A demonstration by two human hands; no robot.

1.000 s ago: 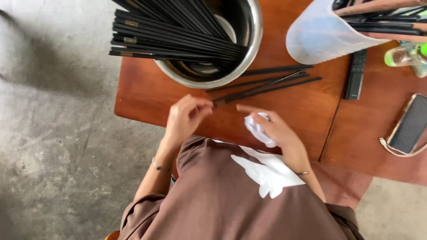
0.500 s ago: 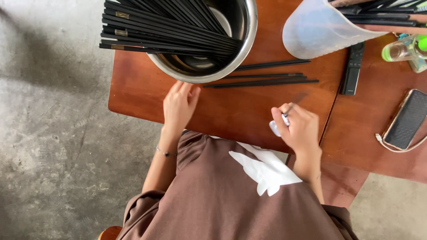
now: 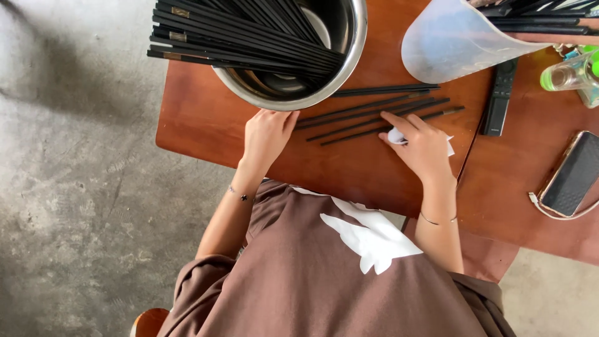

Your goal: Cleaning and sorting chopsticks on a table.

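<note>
The left hand (image 3: 267, 134) is resting flat on the reddish-brown wooden table (image 3: 199, 134), fingers extended and grasping nothing, fingertips lying against the rim of the round stainless-steel bowl (image 3: 352, 43), apparently steadying it. The right hand (image 3: 423, 146) is pressing a small crumpled white cloth (image 3: 395, 135) under loosely curled fingers, directly on the loose black chopsticks (image 3: 362, 115) lying fanned on the table beside the bowl, seemingly for wiping. A thick bundle of long black chopsticks (image 3: 243, 31) is lying across the bowl. A translucent plastic jug (image 3: 449, 40), a black remote control (image 3: 499, 100) and a dark phone (image 3: 571, 175) are sitting to the right. The cloth is mostly hidden beneath the hand; the jug's contents are being cut off by the frame edge.
</note>
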